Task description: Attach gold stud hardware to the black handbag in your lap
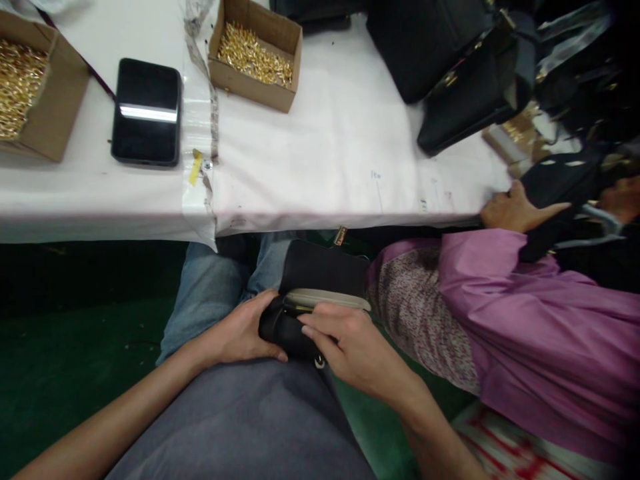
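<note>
The small black bag [320,280] held in the lap looks like matt leather or leather-like material, with a pale smooth lining at its open edge. The table [325,153] is covered in smooth white sheeting patched with glossy clear tape, and on it sit matt brown cardboard boxes [280,40] of shiny gold metal parts [253,55]. The phone [147,111] has a glossy black glass face, and the neighbour's sleeve [525,313] is soft matt pink cloth.
</note>
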The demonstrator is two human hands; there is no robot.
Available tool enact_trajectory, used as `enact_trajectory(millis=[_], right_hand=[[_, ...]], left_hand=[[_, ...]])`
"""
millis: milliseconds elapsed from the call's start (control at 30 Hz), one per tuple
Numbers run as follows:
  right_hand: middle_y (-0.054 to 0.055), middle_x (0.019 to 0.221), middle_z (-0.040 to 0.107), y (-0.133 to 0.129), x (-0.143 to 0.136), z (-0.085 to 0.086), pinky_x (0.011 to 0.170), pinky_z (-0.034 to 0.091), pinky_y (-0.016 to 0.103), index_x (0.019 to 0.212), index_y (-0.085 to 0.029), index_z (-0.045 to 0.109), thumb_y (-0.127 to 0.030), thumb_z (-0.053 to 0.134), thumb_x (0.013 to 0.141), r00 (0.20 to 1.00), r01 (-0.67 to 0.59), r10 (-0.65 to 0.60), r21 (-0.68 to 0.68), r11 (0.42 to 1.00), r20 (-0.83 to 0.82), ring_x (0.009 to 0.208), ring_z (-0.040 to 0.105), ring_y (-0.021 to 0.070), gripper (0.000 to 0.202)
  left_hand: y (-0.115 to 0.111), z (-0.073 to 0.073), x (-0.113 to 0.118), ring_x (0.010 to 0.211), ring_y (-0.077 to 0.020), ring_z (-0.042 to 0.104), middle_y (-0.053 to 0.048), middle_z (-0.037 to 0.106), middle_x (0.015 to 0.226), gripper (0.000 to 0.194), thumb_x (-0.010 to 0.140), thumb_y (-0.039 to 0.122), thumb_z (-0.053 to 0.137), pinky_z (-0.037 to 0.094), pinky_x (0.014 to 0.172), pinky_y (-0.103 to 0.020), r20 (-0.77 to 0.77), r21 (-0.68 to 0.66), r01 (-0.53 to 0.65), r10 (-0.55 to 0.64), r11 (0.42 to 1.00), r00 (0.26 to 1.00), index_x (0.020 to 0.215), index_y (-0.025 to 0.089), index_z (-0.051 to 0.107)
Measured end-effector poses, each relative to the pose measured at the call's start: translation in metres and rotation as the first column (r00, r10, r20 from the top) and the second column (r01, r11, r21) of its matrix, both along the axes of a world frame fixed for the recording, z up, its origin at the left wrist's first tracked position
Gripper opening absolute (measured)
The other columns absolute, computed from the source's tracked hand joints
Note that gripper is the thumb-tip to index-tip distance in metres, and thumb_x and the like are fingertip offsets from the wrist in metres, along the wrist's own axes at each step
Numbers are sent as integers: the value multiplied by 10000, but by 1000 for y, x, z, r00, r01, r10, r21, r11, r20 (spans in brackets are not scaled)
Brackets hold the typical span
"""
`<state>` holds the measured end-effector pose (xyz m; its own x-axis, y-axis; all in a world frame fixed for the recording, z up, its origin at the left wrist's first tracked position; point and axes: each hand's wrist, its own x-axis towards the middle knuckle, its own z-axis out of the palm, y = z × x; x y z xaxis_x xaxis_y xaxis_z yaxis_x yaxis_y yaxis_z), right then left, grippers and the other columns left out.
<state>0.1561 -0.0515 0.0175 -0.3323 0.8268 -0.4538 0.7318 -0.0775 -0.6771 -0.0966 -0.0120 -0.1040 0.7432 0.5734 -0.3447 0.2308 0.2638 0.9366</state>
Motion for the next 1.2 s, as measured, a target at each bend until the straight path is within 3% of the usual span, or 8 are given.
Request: enact_trajectory(millis=[100, 200, 367, 500, 600, 700, 900, 1200], right_hand=[[24, 1060, 756, 4, 2, 8, 863, 496, 336, 1295, -281, 819, -196, 582, 1132, 989, -62, 61, -3, 998, -137, 983, 693, 179, 300], [2, 1186, 797, 10, 8, 14, 940, 546, 293, 1324, -322, 821, -174, 578, 1128, 956, -88, 41, -149, 985, -290, 1067, 734, 148, 346], [-7, 960, 810, 11, 5, -7, 682, 568, 257, 1191, -248, 799, -233, 660, 1045, 913, 218, -352, -483, 848, -206, 803, 760, 155, 203], [-59, 841, 748, 9, -10, -19, 647, 467, 260, 1135, -238, 759, -163, 849, 869, 916, 396, -400, -118, 911, -14, 650, 630, 107, 291], [-42, 836, 694, 14, -18, -16, 722, 464, 301, 1278, -288, 772, -230, 846, 939, 967, 239, -245, 90, 967, 63, 739, 643, 144, 352], [37, 1083, 725, 24, -23, -10, 837, 487, 346, 1126, -260, 817, -282, 778, 1015, 985, 29, -64, 215, 976, 159, 977, 693, 203, 119], [34, 987, 767, 35, -26, -6, 738, 442, 345, 1005, -184, 791, -305, 689, 1066, 968, -172, 132, 179, 969, 215, 883, 708, 197, 169], [24, 949, 770, 6, -21, -22, 754, 456, 343, 945, -180, 721, -274, 681, 1029, 997, -77, 63, 315, 946, 55, 853, 684, 186, 132]], left_hand=[[-3, -3, -2, 1207, -346, 674, -54, 709, 1252, 840, 637, 464, 1110, 567, 1078, -479, 17, -26, -41, 41, 999, 999, 1304, 238, 653], [-3, -3, -2, 1188, -349, 682, -54, 715, 1219, 853, 615, 463, 1114, 581, 1066, -476, 28, -65, -65, 67, 996, 997, 1296, 230, 658], [2, 2, 3, 1163, -321, 680, -37, 722, 1264, 892, 610, 393, 1123, 566, 1003, -425, 16, -100, -28, 30, 995, 999, 1355, 238, 657], [4, 0, 4, 1255, -330, 660, -31, 708, 1371, 1005, 606, 372, 1135, 533, 1070, -439, 10, -89, -32, 33, 995, 999, 1466, 275, 625], [3, -3, 3, 1311, -342, 646, -24, 698, 1404, 1030, 606, 391, 1141, 518, 1112, -448, 29, -78, -21, 23, 997, 999, 1484, 297, 611], [3, -1, 1, 1285, -357, 657, -30, 699, 1378, 1013, 599, 459, 1142, 533, 1071, -454, 15, -68, 19, -18, 997, 1000, 1446, 286, 615], [4, 4, -3, 1320, -398, 643, -50, 698, 1394, 994, 644, 530, 1106, 523, 1130, -516, -70, -110, 36, -44, 993, 997, 1451, 281, 583], [4, 5, -3, 1448, -506, 601, -151, 667, 1547, 1003, 648, 553, 1061, 555, 1213, -612, -87, -20, 5, -7, 1000, 996, 1497, 239, 627]])
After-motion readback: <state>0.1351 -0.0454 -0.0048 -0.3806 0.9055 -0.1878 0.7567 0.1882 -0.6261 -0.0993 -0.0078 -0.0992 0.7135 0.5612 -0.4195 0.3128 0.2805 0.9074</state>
